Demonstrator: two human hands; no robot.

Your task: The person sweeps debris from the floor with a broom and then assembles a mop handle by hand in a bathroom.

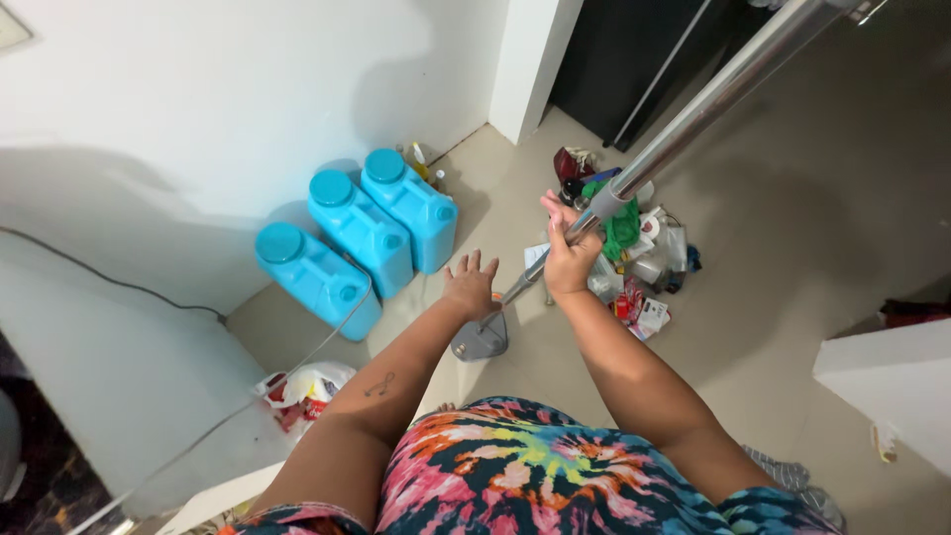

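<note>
My right hand (568,256) grips a long shiny metal pole (693,114) that runs from the top right down to a grey flat head (480,340) resting on the beige tiled floor (773,297). My left hand (471,284) hovers just above that head with its fingers spread, holding nothing. Just beyond my right hand lies a pile of rubbish (634,263): a green bag, plastic bottles, small boxes and wrappers.
Three blue plastic jerrycans (362,233) stand in a row against the white wall (228,109). A plastic bag with red contents (302,388) lies at the lower left. A thin cable (327,342) crosses the floor. A white surface corner (887,381) sits right. A dark doorway (634,59) is behind.
</note>
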